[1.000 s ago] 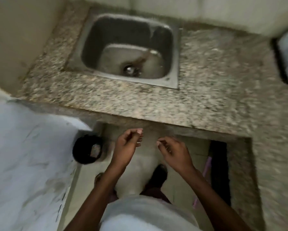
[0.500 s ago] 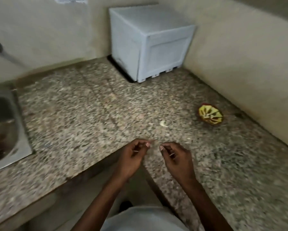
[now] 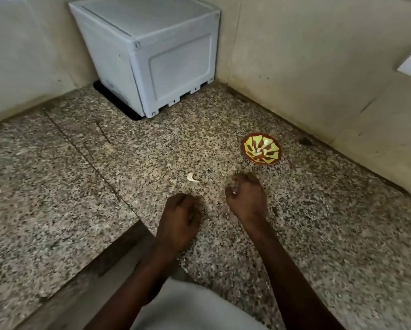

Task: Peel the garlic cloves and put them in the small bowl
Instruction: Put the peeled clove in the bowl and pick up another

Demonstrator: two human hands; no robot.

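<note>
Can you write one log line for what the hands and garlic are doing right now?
left hand: curled, contents hidden | right hand: curled, contents hidden | garlic clove: on counter | small bowl: no cloves visible

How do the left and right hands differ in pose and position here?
The right hand reaches farther forward, nearer the bowl; the left hand sits closer to the counter edge. A small pale bit shows at the right hand's fingers; nothing shows in the left hand. Both are curled over the counter, backs up, with the clove lying ahead of them.
</note>
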